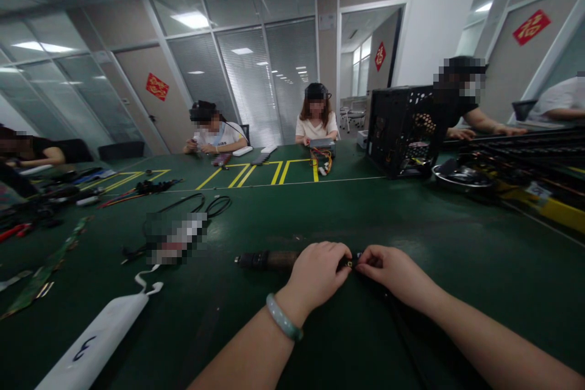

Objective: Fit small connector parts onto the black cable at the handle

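Observation:
A dark, cylindrical electric screwdriver (280, 260) lies across the green table, its narrow tip pointing left. My left hand (317, 268), with a pale green bangle on the wrist, is closed around its rear end. Just to the right, the fingertips of my right hand (393, 269) pinch a small dark cable end against that rear end. A little yellow or brass-coloured spot shows between the two hands. From my right hand a black cable (404, 335) runs down toward the table's near edge. Whether the cable end is seated in the screwdriver cannot be made out.
A white power bank (98, 341) marked 3 lies at lower left, below a coiled black cable (219, 206). Circuit boards (50, 265) and wires fill the left side. A black computer case (397, 131) and metal bowl (461, 177) stand right. Several people work around the table.

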`<state>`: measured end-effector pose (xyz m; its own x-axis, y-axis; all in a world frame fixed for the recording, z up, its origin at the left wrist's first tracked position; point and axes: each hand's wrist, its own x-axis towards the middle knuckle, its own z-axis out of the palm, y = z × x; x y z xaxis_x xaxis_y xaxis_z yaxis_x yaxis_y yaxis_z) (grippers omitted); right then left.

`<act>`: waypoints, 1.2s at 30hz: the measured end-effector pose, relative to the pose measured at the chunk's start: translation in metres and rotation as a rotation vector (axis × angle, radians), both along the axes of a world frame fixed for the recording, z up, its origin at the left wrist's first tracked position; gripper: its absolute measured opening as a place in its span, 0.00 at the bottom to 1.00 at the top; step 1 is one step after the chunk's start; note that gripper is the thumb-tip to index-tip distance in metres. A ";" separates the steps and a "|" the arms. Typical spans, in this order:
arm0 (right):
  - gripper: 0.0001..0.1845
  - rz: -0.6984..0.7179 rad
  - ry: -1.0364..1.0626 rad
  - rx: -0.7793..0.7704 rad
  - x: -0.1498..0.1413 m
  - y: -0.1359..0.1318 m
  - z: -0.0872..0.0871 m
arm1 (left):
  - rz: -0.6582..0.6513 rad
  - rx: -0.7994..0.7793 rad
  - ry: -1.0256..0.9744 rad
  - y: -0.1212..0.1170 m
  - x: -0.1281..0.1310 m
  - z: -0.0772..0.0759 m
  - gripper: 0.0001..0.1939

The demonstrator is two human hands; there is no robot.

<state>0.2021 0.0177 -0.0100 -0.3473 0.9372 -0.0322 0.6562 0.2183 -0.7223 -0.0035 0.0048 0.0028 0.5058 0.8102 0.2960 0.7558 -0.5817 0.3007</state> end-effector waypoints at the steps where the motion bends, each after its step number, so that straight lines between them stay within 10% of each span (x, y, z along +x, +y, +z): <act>1: 0.07 -0.001 -0.003 -0.002 0.000 0.000 0.000 | -0.003 -0.001 -0.001 0.000 0.000 0.000 0.08; 36: 0.09 0.003 -0.004 -0.010 0.001 0.000 0.002 | -0.027 -0.007 0.015 -0.003 0.001 0.006 0.05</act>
